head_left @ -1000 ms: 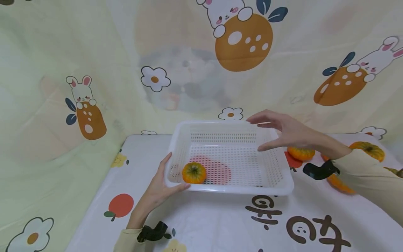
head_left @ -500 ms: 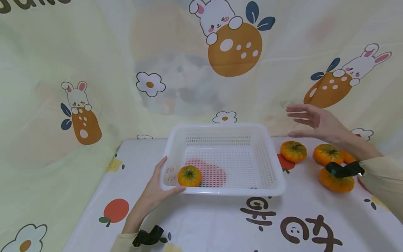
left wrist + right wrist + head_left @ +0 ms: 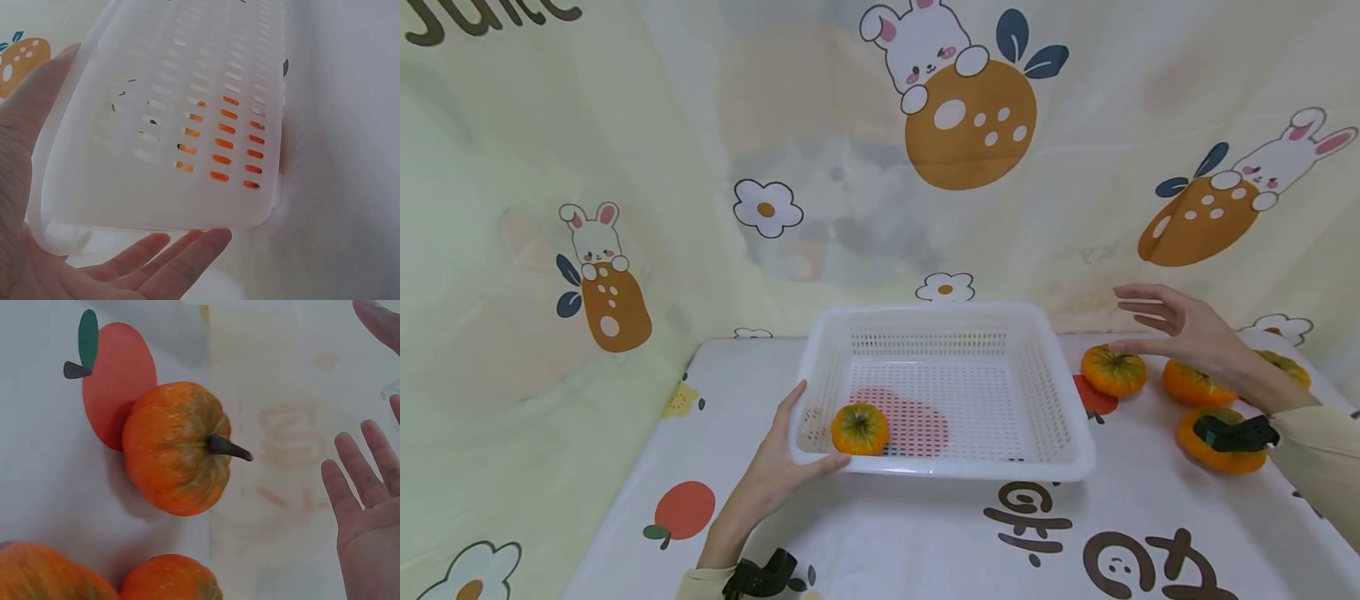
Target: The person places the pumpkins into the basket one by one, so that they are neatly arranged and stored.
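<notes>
A white plastic basket [image 3: 970, 469] with slotted walls lies on the table, one small orange pumpkin [image 3: 860, 429] in its near left corner. My left hand [image 3: 767, 467] grips that corner, thumb along the front rim. In the left wrist view its fingers [image 3: 181, 262] reach beneath the basket wall [image 3: 125, 194], and orange shows through the slots. To the right of the basket my right hand [image 3: 1195, 333] hovers with spread fingers, holding nothing. Its thumb overlaps the top of another pumpkin [image 3: 1108, 375] in the head view; the right wrist view shows this pumpkin [image 3: 175, 450] apart from the hand.
More pumpkins sit farther right, among them one [image 3: 1195, 385] under the right wrist and one [image 3: 1217, 442] partly behind the black wrist camera [image 3: 1236, 433]. A printed curtain [image 3: 850, 125] hangs at the table's back edge. The white tablecloth [image 3: 925, 542] bears printed fruit and lettering.
My right hand has left the basket's right rim, moved right, then lowered towards the nearest pumpkin. My left hand keeps its grip on the basket. The head view has shifted slightly.
</notes>
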### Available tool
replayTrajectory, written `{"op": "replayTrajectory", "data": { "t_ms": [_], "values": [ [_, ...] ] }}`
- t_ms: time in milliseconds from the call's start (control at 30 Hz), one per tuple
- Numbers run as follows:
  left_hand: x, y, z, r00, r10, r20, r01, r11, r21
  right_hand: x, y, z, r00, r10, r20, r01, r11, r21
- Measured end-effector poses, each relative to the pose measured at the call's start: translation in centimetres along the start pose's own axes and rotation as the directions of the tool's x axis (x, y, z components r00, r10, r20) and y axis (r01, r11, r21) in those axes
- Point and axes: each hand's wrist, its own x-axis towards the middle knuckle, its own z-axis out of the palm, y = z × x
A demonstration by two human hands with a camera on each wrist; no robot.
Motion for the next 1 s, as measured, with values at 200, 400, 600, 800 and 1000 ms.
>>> {"op": "replayTrajectory", "data": {
  "t_ms": [200, 400, 600, 800, 1000],
  "values": [
    [0.0, 0.0, 0.0, 1.0, 0.003, -0.003, -0.003, 1.0, 0.01, -0.4, 1.2, 0.8, 1.0, 0.003, -0.016, -0.002, 1.0, 0.025],
    [0.1, 0.0, 0.1, 1.0, -0.003, 0.005, 0.003, 1.0, 0.001, -0.7, 2.3, 2.3, 0.997, 0.072, -0.006, -0.072, 0.995, 0.069],
    [0.0, 0.0, 0.2, 1.0, -0.018, 0.002, 0.018, 1.0, -0.003, -0.7, 3.3, 3.2, 0.99, 0.138, 0.001, -0.138, 0.989, 0.046],
    [0.0, 0.1, 0.2, 1.0, -0.014, 0.001, 0.014, 1.0, -0.009, -0.6, 3.7, 4.0, 0.987, 0.154, -0.039, -0.152, 0.987, 0.052],
    [0.0, 0.0, 0.1, 1.0, -0.011, 0.003, 0.011, 1.0, -0.02, -0.7, 3.8, 5.0, 0.977, 0.199, -0.077, -0.196, 0.979, 0.046]
  ]
}}
